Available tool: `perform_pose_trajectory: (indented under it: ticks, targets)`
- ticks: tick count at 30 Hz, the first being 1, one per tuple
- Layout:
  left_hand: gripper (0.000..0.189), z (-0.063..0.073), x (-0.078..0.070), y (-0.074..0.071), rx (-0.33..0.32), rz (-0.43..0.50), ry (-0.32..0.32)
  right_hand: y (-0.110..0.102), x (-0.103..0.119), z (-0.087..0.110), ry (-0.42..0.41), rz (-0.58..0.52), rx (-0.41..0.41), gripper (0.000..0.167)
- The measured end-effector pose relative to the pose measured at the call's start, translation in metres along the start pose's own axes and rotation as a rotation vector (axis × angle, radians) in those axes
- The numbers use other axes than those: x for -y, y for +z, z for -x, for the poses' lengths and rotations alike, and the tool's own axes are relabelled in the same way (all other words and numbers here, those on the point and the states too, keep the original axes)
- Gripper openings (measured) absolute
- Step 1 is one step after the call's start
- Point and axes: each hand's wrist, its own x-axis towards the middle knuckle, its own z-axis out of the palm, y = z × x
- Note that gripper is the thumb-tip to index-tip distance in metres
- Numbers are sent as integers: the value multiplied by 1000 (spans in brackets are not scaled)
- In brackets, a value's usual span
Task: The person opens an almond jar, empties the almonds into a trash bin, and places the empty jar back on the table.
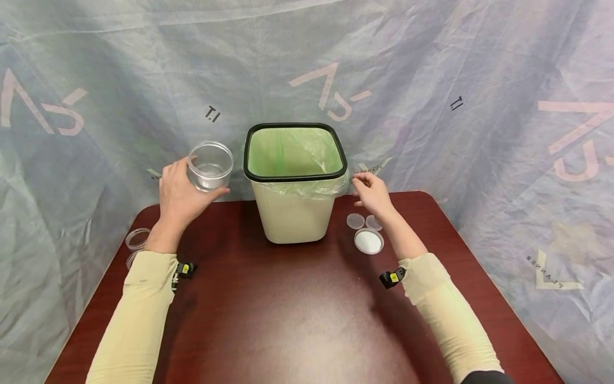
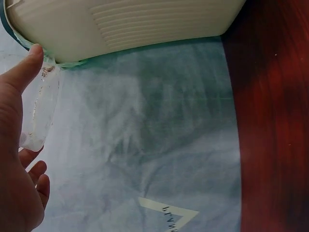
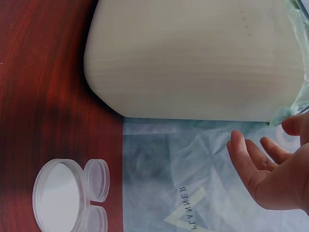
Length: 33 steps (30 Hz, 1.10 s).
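Observation:
My left hand (image 1: 179,190) holds a clear round plastic jar (image 1: 211,168) with its mouth upward, left of the bin and at about rim height. Thumb and fingers curve around its side. In the left wrist view the jar (image 2: 41,113) shows brownish specks along its wall, and part of it is cut off. On the other side, my right hand (image 1: 373,194) hovers beside the bin's right rim, close to the overhanging bag. Its fingers (image 3: 241,152) are loosely bent, with nothing visible in them. A cream bin (image 1: 295,213) with a black rim stands between both hands, lined with a translucent green bag (image 1: 316,189).
Right of the bin, a round lid with a white disc (image 1: 369,241) lies near two small clear discs (image 1: 355,221). Clear round pieces (image 1: 137,238) lie at the table's left edge, partly behind the left forearm. A grey printed sheet (image 1: 408,80) hangs behind the dark red table (image 1: 297,320).

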Motion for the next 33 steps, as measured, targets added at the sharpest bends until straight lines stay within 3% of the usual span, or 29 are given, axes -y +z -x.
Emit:
perform_pose_trajectory:
  ticks: [19, 28, 33]
  targets:
    - [99, 21, 26, 23, 72, 6, -91, -2, -16, 6, 2, 67, 47, 37]
    - [105, 32, 33, 28, 184, -16, -188, -4, -24, 7, 2, 104, 65, 36]
    - [105, 37, 38, 31, 211, -14, -217, -3, -25, 8, 5, 104, 63, 35]
